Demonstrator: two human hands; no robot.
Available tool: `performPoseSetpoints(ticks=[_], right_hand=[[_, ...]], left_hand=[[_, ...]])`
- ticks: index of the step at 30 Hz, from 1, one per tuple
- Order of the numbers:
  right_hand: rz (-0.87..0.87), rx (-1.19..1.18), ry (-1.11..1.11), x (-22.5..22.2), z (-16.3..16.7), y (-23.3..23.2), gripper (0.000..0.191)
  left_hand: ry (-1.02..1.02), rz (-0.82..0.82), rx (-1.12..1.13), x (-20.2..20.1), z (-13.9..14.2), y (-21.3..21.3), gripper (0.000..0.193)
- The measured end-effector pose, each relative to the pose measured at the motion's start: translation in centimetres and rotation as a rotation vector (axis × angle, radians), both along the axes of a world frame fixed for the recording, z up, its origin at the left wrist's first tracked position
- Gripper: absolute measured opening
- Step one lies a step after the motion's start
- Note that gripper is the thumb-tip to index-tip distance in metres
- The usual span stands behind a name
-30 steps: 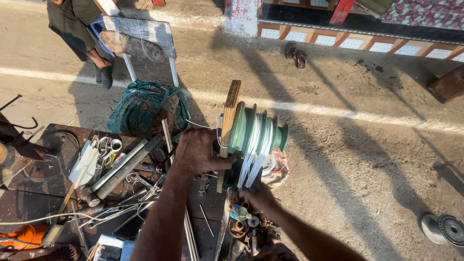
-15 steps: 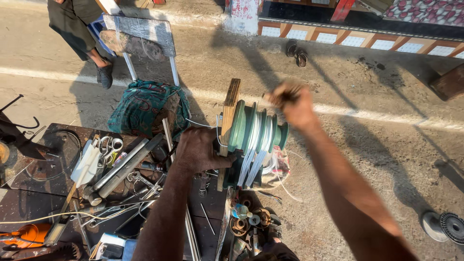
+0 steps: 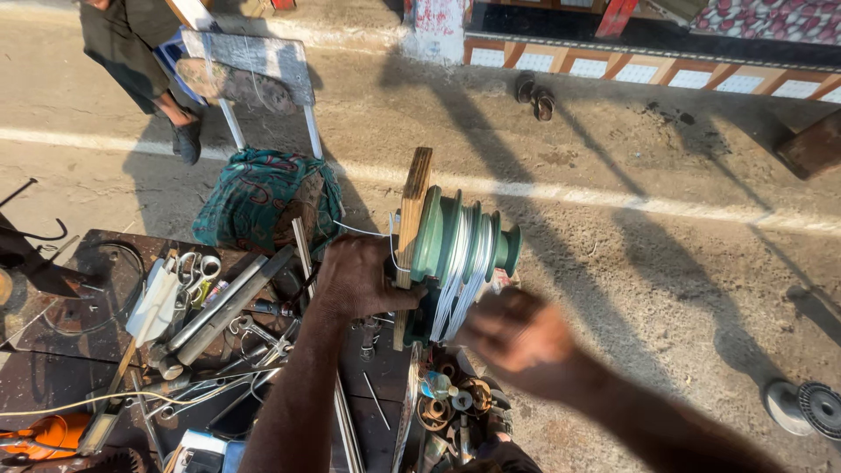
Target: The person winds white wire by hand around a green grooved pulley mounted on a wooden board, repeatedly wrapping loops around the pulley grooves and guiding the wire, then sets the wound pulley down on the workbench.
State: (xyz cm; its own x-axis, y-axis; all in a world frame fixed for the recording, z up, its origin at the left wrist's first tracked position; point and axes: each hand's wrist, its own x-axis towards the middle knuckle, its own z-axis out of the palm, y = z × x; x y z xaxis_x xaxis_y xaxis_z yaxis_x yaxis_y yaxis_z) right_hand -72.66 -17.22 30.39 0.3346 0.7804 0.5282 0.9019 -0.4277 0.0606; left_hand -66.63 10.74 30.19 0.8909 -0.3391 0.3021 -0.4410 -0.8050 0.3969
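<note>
Left hand point(image 3: 355, 280) clamped on the wooden board point(image 3: 412, 219) backing a green stepped spool point(image 3: 464, 245) wound with pale wire point(image 3: 455, 280), just above the cluttered workbench point(image 3: 79, 350). Right hand point(image 3: 517, 337), motion-blurred just right of the spool, grip impossible to tell. Risk: loose turns slipping off, snagging tools below.

Sunlit street by our work table

We see a sandy road point(image 3: 666, 289) with long shadows, a white line point(image 3: 613, 197) across it, a tiled wall point(image 3: 666, 74), and a dark cluttered table point(image 3: 61, 350).
</note>
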Motion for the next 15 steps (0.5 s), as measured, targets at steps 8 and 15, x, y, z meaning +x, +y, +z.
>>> performPoseSetpoints(ticks=[8,15], right_hand=[[-0.386,0.899,1.076,16.3,-4.7,0.0,0.016],[-0.570,0.237,1.372,-2.6,-18.9,5.2,0.031]], left_hand=[[0.018,0.012,0.041,-0.2,0.5,-0.2,0.052],[0.055,0.030,0.036,-0.3,0.2,0.0,0.051]])
